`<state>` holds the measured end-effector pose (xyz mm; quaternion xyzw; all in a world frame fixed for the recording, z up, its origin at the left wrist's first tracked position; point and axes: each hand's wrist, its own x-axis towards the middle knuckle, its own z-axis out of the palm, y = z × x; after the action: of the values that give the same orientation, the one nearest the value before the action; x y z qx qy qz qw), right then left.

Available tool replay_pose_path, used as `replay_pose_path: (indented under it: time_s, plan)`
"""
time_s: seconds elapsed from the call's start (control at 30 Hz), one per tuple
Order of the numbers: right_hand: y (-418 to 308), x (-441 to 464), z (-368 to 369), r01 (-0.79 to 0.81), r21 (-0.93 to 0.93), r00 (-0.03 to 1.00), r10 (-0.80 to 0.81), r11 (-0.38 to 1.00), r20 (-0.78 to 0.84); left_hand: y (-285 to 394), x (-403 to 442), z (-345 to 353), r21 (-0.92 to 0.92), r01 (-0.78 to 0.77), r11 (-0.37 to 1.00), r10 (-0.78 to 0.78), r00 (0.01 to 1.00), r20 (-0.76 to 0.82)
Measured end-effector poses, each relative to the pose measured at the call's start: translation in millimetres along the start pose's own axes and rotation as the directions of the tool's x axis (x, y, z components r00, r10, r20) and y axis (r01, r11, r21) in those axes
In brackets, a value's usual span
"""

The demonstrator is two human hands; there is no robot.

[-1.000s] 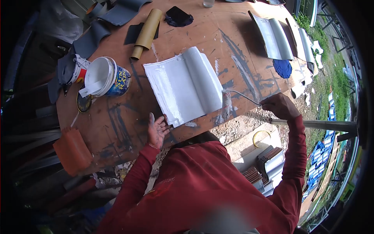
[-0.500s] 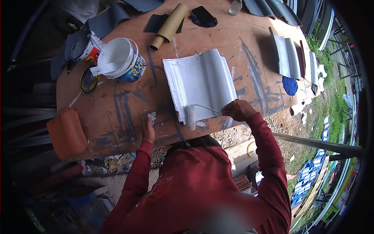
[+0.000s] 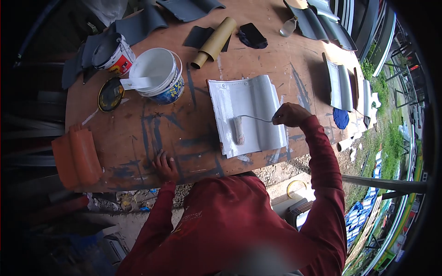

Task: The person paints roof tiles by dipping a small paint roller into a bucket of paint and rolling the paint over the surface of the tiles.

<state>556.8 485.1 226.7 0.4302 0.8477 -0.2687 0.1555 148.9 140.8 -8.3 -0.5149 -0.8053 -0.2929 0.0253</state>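
My right hand is wrapped round the handle end of a paint roller, whose white sleeve rests on the left part of a roof tile. The tile is curved, coated white, and lies on the wooden table near its front edge. My left hand lies on the table edge with its fingers spread, holding nothing. To the left stands a white paint bucket with a flat white strip across its rim.
A smaller paint can and a round lid are left of the bucket. An orange tile sits at the left corner. A cardboard tube, a dark pad, a glass bottle and grey tiles lie farther back.
The roller has moved right, off the tile's lower left edge and onto its face. My left hand has come down onto the table edge. The whole view has shifted slightly.
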Motion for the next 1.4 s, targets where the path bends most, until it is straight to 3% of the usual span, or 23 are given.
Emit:
replay_pose_path:
  time_s: [0.13, 0.2, 0.27, 0.43, 0.5, 0.57, 0.6, 0.7, 0.77, 0.83, 0.87, 0.9, 0.97, 1.0, 1.03, 1.07, 1.13, 1.17, 1.27, 1.37, 1.4]
  plan:
    - [-26.0, 37.9, -0.7, 0.017, 0.129, 0.994, -0.031, 0.991, 0.107, -0.1, 0.6, -5.4, -0.064, 0.040, 0.997, -0.039, 0.999, 0.015]
    - [-15.6, 43.5, -13.6, 0.037, -0.099, 0.995, -0.028, 0.994, 0.095, -0.4, 0.5, -5.3, -0.074, 0.043, 0.996, -0.042, 0.999, 0.024]
    - [0.9, 39.8, -36.3, -0.117, -0.136, 0.986, 0.131, 0.984, 0.099, 1.7, 1.6, -6.4, -0.087, 0.082, 0.993, -0.078, 0.996, 0.040]
    - [7.5, 14.4, -76.5, -0.249, -0.229, 0.959, 0.272, 0.941, 0.075, -1.7, 0.8, -6.0, -0.124, 0.127, 0.984, -0.117, 0.989, 0.085]
    - [-1.6, 22.0, -63.3, -0.241, -0.193, 0.965, 0.257, 0.951, 0.060, -1.6, 3.1, -6.2, -0.059, 0.091, 0.994, -0.088, 0.995, 0.055]
    - [3.1, 41.5, -35.6, -0.119, 0.090, 0.990, 0.111, 0.989, 0.088, -0.3, 5.4, -7.9, -0.072, 0.088, 0.994, -0.084, 0.995, 0.049]
    - [-14.3, 49.7, -26.9, -0.182, 0.146, 0.977, 0.162, 0.972, 0.139, 0.0, 5.9, -9.2, -0.068, 0.084, 0.994, -0.081, 0.996, 0.042]
    - [-10.5, 63.8, -13.0, -0.161, 0.268, 0.975, 0.111, 0.950, 0.194, -1.7, 6.7, -11.0, -0.108, 0.097, 0.989, -0.091, 0.994, 0.057]
    - [-0.2, 56.7, -22.9, -0.065, 0.038, 0.994, 0.062, 0.997, 0.085, -1.3, 6.0, -11.3, -0.131, 0.137, 0.982, -0.126, 0.988, 0.091]
    - [-1.2, 35.8, -55.6, -0.224, -0.109, 0.971, 0.231, 0.968, 0.057, 0.3, 5.6, -12.2, -0.156, 0.172, 0.973, -0.153, 0.980, 0.128]
    - [39.4, 27.3, -57.8, -0.189, -0.104, 0.982, 0.190, 0.976, -0.006, 0.7, 6.4, -12.8, -0.157, 0.174, 0.972, -0.154, 0.979, 0.132]
    - [46.6, 14.7, -73.2, -0.230, 0.011, 0.973, 0.229, 0.973, 0.040, 0.5, 6.7, -12.6, -0.157, 0.177, 0.972, -0.157, 0.979, 0.133]
    - [38.7, -5.7, -100.6, -0.447, -0.059, 0.891, 0.450, 0.893, 0.063, -0.2, 6.3, -11.8, -0.135, 0.151, 0.979, -0.137, 0.985, 0.107]
    - [39.9, -17.4, -105.7, -0.434, -0.062, 0.901, 0.432, 0.899, -0.046, -1.7, 7.0, -11.8, -0.106, 0.123, 0.987, -0.115, 0.990, 0.082]
    - [28.6, -24.3, -112.0, -0.468, -0.192, 0.883, 0.447, 0.863, -0.145, -2.4, 6.9, -12.1, -0.094, 0.132, 0.987, -0.127, 0.990, 0.066]
    - [22.1, -26.6, -114.4, -0.459, -0.216, 0.886, 0.428, 0.862, -0.176, -2.0, 6.2, -11.7, -0.095, 0.133, 0.986, -0.127, 0.989, 0.071]
    - [12.3, -22.3, -104.0, -0.356, -0.004, 0.891, 0.338, 0.934, -0.303, -3.3, 5.8, -10.9, -0.092, 0.132, 0.987, -0.126, 0.990, 0.067]
    - [10.0, -10.0, -99.2, -0.329, 0.148, 0.903, 0.356, 0.933, -0.239, -3.5, 5.2, -10.4, -0.101, 0.140, 0.985, -0.133, 0.989, 0.070]
    - [-62.0, 34.6, -61.5, 0.031, 0.484, 0.898, 0.188, 0.875, -0.398, -1.0, 7.1, -14.5, -0.107, 0.158, 0.982, -0.149, 0.985, 0.089]
    - [-131.5, 100.7, -28.1, 0.308, 0.567, 0.862, 0.027, 0.764, -0.506, 1.9, 6.9, -13.0, -0.087, 0.128, 0.988, -0.121, 0.989, 0.084]
    - [-153.0, 117.6, -24.6, 0.361, 0.517, 0.835, -0.022, 0.776, -0.550, 2.0, 7.0, -9.0, -0.061, 0.112, 0.992, -0.109, 0.993, 0.051]
